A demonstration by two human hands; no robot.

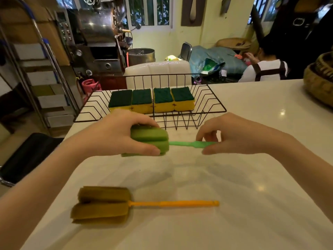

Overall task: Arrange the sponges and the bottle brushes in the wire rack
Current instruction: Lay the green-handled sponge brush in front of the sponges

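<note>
- Sponges [151,100], four of them with green tops and yellow bodies, stand side by side in one row along the far part of the wire rack [212,103]; the near part of the rack is bare wire.
- The left hand [115,136] is closed around the foam head of the green bottle brush [173,143], thumb below and fingers on top.
- The right hand [232,134] pinches the end of the green handle between thumb and fingertips; the other fingers are loosely curled.
- The green brush is held just in front of the rack's near edge. Its long axis runs left to right, almost parallel to the sponge row, with the head on the left.
- My judgement: the next move is forward into the free strip in front of the sponges, with the axis kept as it is.
- The orange bottle brush [144,203] lies on the table [252,177], closer to the person, head also to the left; neither hand touches it.
</note>
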